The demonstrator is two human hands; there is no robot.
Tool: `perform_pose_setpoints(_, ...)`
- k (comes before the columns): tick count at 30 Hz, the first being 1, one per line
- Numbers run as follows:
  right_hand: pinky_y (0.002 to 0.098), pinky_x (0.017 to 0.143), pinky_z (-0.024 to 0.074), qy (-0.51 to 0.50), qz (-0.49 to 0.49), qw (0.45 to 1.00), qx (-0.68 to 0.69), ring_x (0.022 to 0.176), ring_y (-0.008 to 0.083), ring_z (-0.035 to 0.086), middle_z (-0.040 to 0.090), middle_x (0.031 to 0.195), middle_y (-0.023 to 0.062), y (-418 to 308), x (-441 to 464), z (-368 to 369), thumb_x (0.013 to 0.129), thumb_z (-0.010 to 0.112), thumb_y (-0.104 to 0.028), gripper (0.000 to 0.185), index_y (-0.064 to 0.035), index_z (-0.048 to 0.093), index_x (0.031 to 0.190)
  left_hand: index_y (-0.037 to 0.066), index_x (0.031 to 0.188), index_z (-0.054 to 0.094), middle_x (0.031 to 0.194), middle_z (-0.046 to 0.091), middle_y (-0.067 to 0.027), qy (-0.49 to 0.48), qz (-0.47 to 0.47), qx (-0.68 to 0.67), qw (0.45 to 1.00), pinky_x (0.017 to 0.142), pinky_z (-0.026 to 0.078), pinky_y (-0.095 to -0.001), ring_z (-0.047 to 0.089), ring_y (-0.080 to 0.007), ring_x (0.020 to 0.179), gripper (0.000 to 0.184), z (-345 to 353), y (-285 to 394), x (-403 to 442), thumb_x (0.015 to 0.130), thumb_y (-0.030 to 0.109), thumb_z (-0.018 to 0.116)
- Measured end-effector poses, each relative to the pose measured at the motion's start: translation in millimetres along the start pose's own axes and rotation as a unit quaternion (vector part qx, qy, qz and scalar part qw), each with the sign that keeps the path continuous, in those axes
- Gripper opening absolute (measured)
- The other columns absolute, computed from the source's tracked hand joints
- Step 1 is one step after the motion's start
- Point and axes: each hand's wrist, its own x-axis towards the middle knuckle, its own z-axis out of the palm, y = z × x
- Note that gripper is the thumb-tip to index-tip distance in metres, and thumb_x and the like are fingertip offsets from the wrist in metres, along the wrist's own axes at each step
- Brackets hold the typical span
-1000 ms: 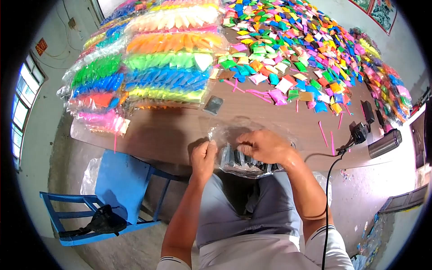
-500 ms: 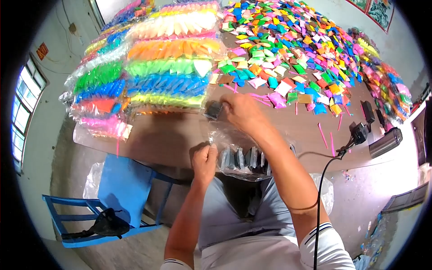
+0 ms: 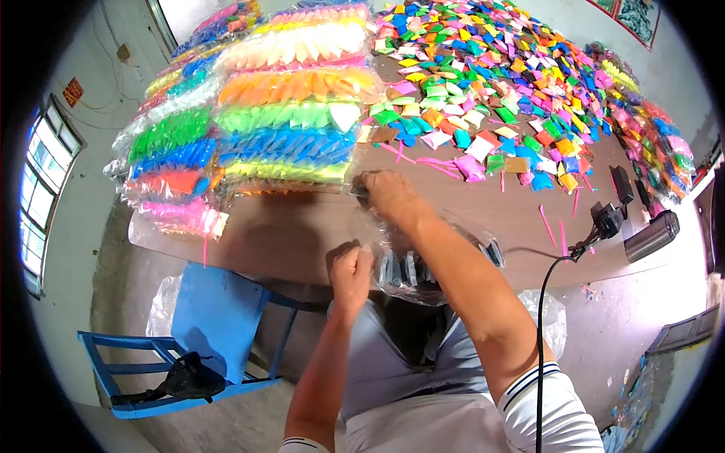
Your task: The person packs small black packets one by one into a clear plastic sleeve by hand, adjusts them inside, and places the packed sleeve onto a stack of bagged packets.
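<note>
My left hand (image 3: pixel 353 275) is closed at the table's front edge, pinching the side of a clear plastic bag (image 3: pixel 389 238). Inside the bag stand several small black packets (image 3: pixel 409 269), partly covered by my right forearm. Beyond the bag's mouth, my right hand (image 3: pixel 387 195) is closed with its fingers turned down to the left. A dark packet (image 3: pixel 359 186) shows only as a sliver at those fingertips; the rest is under the hand.
Bags of colour-sorted packets (image 3: pixel 287 140) are stacked at the left. Loose colourful packets (image 3: pixel 483 98) heap across the back, with pink strips (image 3: pixel 547 226) nearby. A black cable (image 3: pixel 541 332) hangs at my right, near a metal flask (image 3: pixel 651 236). A blue chair (image 3: pixel 215 321) stands left.
My right hand has dropped slightly toward the bag, and the dark packet, plainly visible before, is now mostly hidden under it. My left hand keeps its grip; the view has shifted slightly.
</note>
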Motion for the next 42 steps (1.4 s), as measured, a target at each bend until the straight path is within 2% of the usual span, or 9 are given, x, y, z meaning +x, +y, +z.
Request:
perform_pose_setpoints(5, 0.0487, 0.079, 0.0533, 0.096, 0.062, 0.990, 0.082, 0.086, 0.0350, 0.068, 0.069, 0.091, 0.0220, 1, -23, -56, 0.083, 0.059, -0.023, 0.024, -0.0027, 0.069, 0.092, -0.002, 0.067, 0.055, 0.059, 0.052, -0.0100, 0.005, 0.000, -0.019, 1.000, 0.055, 0.038, -0.0345, 0.047, -0.0182, 0.056, 0.035, -1, 0, -2, 0.096, 0.018, 0.054)
perform_pose_setpoints(7, 0.0431, 0.071, 0.0536, 0.250, 0.051, 0.947, 0.194, 0.074, 0.0292, 0.069, 0.068, 0.077, 0.0211, 12, -34, -83, 0.083, 0.056, -0.023, 0.029, 0.0042, 0.067, 0.082, -0.002, 0.067, 0.055, 0.059, 0.052, -0.0099, -0.007, -0.015, -0.033, 0.999, 0.055, 0.038, -0.0342, 0.048, -0.0183, 0.056, 0.036, -3, 4, -2, 0.096, 0.019, 0.054)
perform_pose_setpoints(9, 0.0436, 0.070, 0.0513, 0.209, 0.130, 0.911, 0.331, 0.075, 0.0367, 0.066, 0.064, 0.076, 0.0245, 16, -76, -120, 0.078, 0.058, -0.022, 0.026, 0.0033, 0.065, 0.083, -0.002, 0.068, 0.056, 0.059, 0.053, -0.0098, -0.006, -0.007, -0.023, 1.000, 0.056, 0.039, -0.0347, 0.049, -0.0186, 0.057, 0.037, -4, 5, -1, 0.097, 0.021, 0.053)
perform_pose_setpoints(16, 0.0378, 0.051, 0.0458, 0.264, 0.205, 0.901, 0.278, 0.048, 0.0270, 0.059, 0.058, 0.055, 0.0177, 8, -199, -113, 0.077, 0.059, -0.018, 0.023, 0.0037, 0.063, 0.072, -0.003, 0.068, 0.055, 0.060, 0.053, -0.0133, 0.000, 0.012, 0.006, 1.000, 0.056, 0.039, -0.0373, 0.049, -0.0229, 0.056, 0.037, -3, 7, -1, 0.096, 0.021, 0.053)
perform_pose_setpoints(20, 0.0443, 0.056, 0.0497, 0.294, 0.175, 0.911, 0.229, 0.057, 0.0376, 0.062, 0.062, 0.064, 0.0210, 0, -205, -74, 0.078, 0.063, -0.017, 0.018, -0.0003, 0.064, 0.072, -0.003, 0.069, 0.055, 0.060, 0.053, -0.0147, -0.001, 0.017, 0.022, 1.000, 0.056, 0.039, -0.0383, 0.049, -0.0238, 0.056, 0.037, -3, 9, 1, 0.096, 0.022, 0.053)
perform_pose_setpoints(32, 0.0419, 0.062, 0.0519, 0.155, 0.119, 0.915, 0.354, 0.065, 0.0370, 0.065, 0.066, 0.072, 0.0187, -11, -203, -85, 0.077, 0.066, -0.010, 0.019, -0.0003, 0.061, 0.093, -0.003, 0.068, 0.054, 0.060, 0.052, -0.0160, 0.003, 0.012, 0.015, 1.000, 0.055, 0.038, -0.0397, 0.049, -0.0265, 0.055, 0.038, -3, 6, -1, 0.096, 0.022, 0.054)
perform_pose_setpoints(34, 0.0334, 0.058, 0.0503, 0.100, 0.051, 0.932, 0.344, 0.058, 0.0193, 0.062, 0.064, 0.069, 0.0130, -7, -204, -79, 0.078, 0.068, -0.007, 0.025, 0.0013, 0.063, 0.101, -0.003, 0.068, 0.053, 0.060, 0.052, -0.0164, 0.003, 0.014, 0.019, 1.000, 0.055, 0.038, -0.0403, 0.049, -0.0274, 0.055, 0.038, -3, 10, -1, 0.096, 0.022, 0.054)
perform_pose_setpoints(35, 0.0334, 0.058, 0.0503, 0.099, 0.051, 0.932, 0.344, 0.058, 0.0193, 0.062, 0.064, 0.069, 0.0130, -7, -203, -79, 0.078, 0.068, -0.007, 0.025, 0.0013, 0.063, 0.101, -0.003, 0.068, 0.053, 0.059, 0.052, -0.0168, 0.006, 0.021, 0.026, 0.999, 0.055, 0.037, -0.0410, 0.048, -0.0283, 0.055, 0.038, -3, 12, -1, 0.096, 0.023, 0.054)
perform_pose_setpoints(42, 0.0408, 0.063, 0.0510, 0.132, -0.049, 0.966, 0.218, 0.068, 0.0351, 0.063, 0.063, 0.073, 0.0172, 1, -190, -57, 0.075, 0.068, -0.006, 0.019, -0.0003, 0.063, 0.093, -0.003, 0.068, 0.049, 0.059, 0.047, -0.0181, 0.008, 0.021, 0.029, 0.999, 0.054, 0.035, -0.0412, 0.044, -0.0287, 0.053, 0.039, -3, 11, -2, 0.097, 0.022, 0.053)
